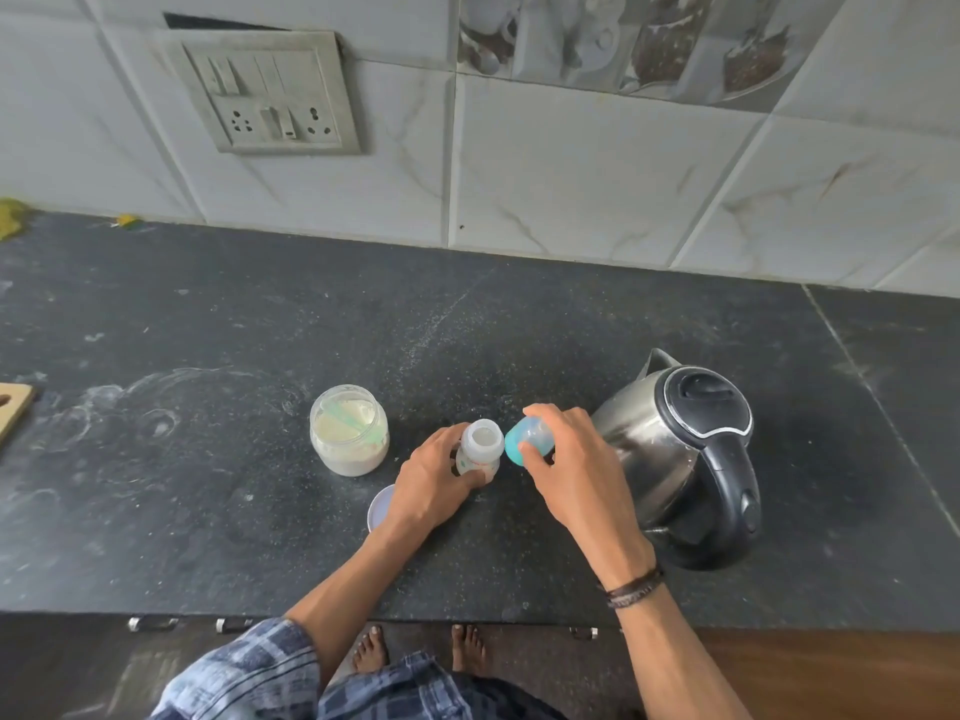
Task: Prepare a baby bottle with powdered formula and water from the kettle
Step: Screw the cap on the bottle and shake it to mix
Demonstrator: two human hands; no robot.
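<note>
A small clear baby bottle (482, 449) stands upright and uncapped on the dark counter (208, 511). My left hand (434, 485) is wrapped around its body. My right hand (566, 459) holds the bottle's blue cap with its clear cover (527, 440) tilted just right of the bottle's mouth. An open jar of pale formula powder (349, 429) with a green scoop inside sits to the left. A steel electric kettle (680, 459) with a black lid and handle stands to the right, lid closed.
The jar's round lid (378, 507) lies on the counter under my left wrist. A wooden board edge (13, 407) pokes in at the far left. A tiled wall with a switch plate (265, 90) rises behind. The counter's front edge runs near my body.
</note>
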